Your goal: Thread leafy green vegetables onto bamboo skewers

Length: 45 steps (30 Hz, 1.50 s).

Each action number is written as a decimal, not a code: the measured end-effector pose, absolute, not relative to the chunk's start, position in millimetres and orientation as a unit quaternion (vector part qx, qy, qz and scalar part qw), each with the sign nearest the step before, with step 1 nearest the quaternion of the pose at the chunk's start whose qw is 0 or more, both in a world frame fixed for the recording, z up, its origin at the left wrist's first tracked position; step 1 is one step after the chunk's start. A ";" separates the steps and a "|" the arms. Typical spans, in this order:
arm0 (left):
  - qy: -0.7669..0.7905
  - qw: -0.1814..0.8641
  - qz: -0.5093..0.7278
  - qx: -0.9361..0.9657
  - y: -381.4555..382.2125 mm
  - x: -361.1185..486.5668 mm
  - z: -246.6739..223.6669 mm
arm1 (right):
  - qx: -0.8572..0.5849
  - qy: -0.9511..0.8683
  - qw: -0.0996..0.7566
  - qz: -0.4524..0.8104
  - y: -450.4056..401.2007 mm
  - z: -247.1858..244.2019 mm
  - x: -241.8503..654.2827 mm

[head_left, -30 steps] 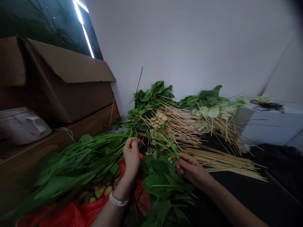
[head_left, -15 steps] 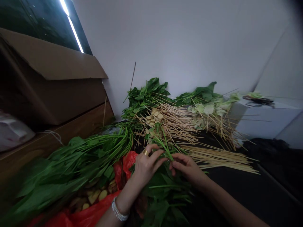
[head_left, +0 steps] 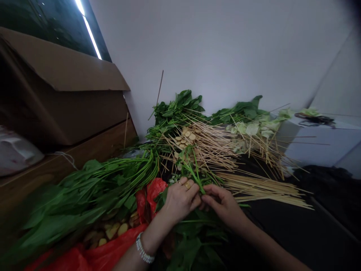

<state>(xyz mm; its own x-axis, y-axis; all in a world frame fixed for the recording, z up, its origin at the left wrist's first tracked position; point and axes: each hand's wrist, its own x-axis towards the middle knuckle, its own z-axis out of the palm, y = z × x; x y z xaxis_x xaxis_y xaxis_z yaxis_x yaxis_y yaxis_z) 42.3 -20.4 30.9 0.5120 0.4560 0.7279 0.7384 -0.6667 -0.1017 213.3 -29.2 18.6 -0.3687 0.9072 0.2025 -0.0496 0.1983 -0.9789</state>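
Note:
My left hand, with rings and a beaded bracelet, is closed at the lower ends of some green stems. Thumb and fingers of my right hand pinch the same stems from the right, close against my left hand. Leafy greens lie below both hands. Behind them are skewered potato-like slices with their sticks fanned to the right. A bundle of bare wooden skewers lies right of my right hand.
Long-stemmed greens lie at the left, beside a red plastic bag holding yellowish slices. A cardboard box stands behind them. Skewered pale leaves and more greens are near the wall; a black bag is at the right.
My left hand's fingers have curled in more tightly around the stem ends, and it has come closer to my right hand. The view has shifted slightly.

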 end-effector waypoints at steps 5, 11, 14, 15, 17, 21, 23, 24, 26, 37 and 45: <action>-0.395 0.054 -0.441 -0.804 -18.2 39.4 33.6 | -0.337 -0.617 0.460 0.542 -30.2 23.7 214.9; -0.515 -0.088 -0.610 -0.597 -3.8 -3.0 50.4 | -0.299 -0.517 0.505 0.624 -20.4 24.6 228.3; -0.487 -0.131 -0.623 -0.598 -2.3 -10.0 53.1 | -0.292 -0.444 0.513 0.674 -17.8 26.4 231.5; -0.481 -0.143 -0.620 -0.603 -2.6 -9.3 52.2 | -0.293 -0.432 0.509 0.684 -17.8 27.4 231.9; -0.486 -0.149 -0.613 -0.605 -3.3 -6.3 49.0 | -0.297 -0.421 0.502 0.695 -18.6 29.5 232.2; -0.507 -0.100 -0.608 -0.603 -4.0 -3.1 43.1 | -0.291 -0.414 0.492 0.708 -19.8 32.1 232.9; -0.511 -0.069 -0.608 -0.604 -4.5 -2.8 42.4 | -0.287 -0.411 0.485 0.717 -19.8 32.2 233.9; -0.509 -0.050 -0.606 -0.609 -5.0 -2.5 42.4 | -0.285 -0.408 0.481 0.722 -19.7 31.9 234.4; -0.490 -0.006 -0.600 -0.632 -6.4 -1.7 42.4 | -0.278 -0.406 0.474 0.730 -19.8 30.7 235.4; -0.406 0.147 -0.508 -0.745 -6.3 -3.0 36.0 | -0.226 -0.453 0.360 0.784 -34.1 26.1 226.8; -0.453 0.179 -0.435 -0.757 0.3 -8.6 32.2 | -0.251 -0.439 0.392 0.768 -30.4 33.0 232.1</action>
